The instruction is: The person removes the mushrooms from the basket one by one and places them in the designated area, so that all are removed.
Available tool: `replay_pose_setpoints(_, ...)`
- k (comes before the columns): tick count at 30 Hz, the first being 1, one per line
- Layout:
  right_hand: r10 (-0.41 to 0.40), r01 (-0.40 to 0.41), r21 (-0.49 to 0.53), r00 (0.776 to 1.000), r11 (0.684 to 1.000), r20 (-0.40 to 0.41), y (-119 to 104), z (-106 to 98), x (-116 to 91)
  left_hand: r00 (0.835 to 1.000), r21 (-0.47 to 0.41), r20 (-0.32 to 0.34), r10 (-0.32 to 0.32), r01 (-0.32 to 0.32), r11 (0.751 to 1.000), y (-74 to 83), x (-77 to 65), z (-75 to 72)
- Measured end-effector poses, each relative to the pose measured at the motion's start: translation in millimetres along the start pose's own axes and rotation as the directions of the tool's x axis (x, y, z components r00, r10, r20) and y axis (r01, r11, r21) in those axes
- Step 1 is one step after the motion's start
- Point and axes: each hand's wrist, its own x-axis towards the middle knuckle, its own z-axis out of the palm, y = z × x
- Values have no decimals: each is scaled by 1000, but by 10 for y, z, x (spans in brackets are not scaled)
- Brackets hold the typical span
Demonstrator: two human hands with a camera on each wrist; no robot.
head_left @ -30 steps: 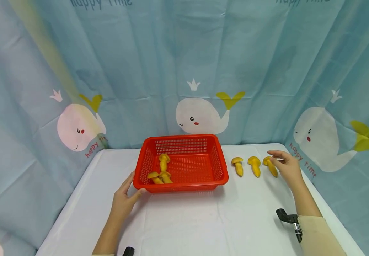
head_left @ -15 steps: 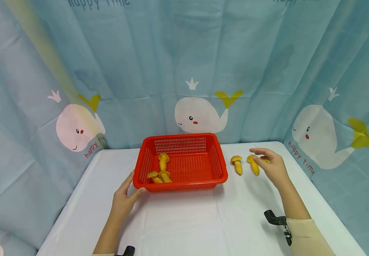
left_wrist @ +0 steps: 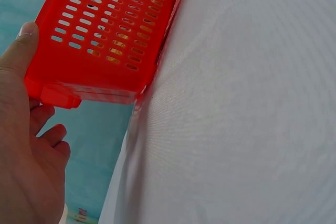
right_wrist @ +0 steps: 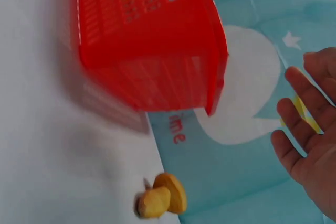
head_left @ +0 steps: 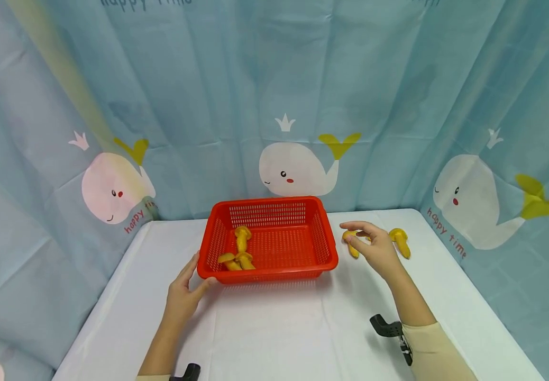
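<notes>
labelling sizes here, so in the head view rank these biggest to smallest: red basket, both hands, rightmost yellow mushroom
1. Red basket
2. Left hand and right hand: too alike to rank
3. Rightmost yellow mushroom

The left hand (head_left: 181, 300) grips between thumb (left_wrist: 25, 45) and fingers (left_wrist: 53, 136); the right hand (head_left: 379, 251) hovers, loosely curved.

Whale-print curtains (head_left: 227, 100) around a white table (head_left: 274, 328) form a screened-off booth.

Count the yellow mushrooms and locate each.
6 mushrooms: three in the basket; on the table, one nearest the basket, one mostly hidden by the right hand, one farthest right.
</notes>
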Motion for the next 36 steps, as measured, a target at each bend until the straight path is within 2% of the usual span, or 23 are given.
replay_pose_setpoints(4, -33, 32, 25, 999, 999, 28, -45, 115, 35, 1000, 1, 0, -5, 5, 1000, 8, 8, 0)
replay_pose_setpoints(11, -25, 22, 44, 998, 999, 54, -185, 350, 58, 1000, 18, 4, -22, 22, 1000, 12, -5, -4)
replay_pose_setpoints(23, -111, 108, 34, 988, 994, 107, -402, 729, 141, 1000, 44, -16, 23, -22, 999, 21, -13, -8)
replay_pose_setpoints(36, -227, 226, 30, 947, 974, 227, -609, 1075, 325, 1000, 61, -6, 28, -27, 998, 44, 0, -13)
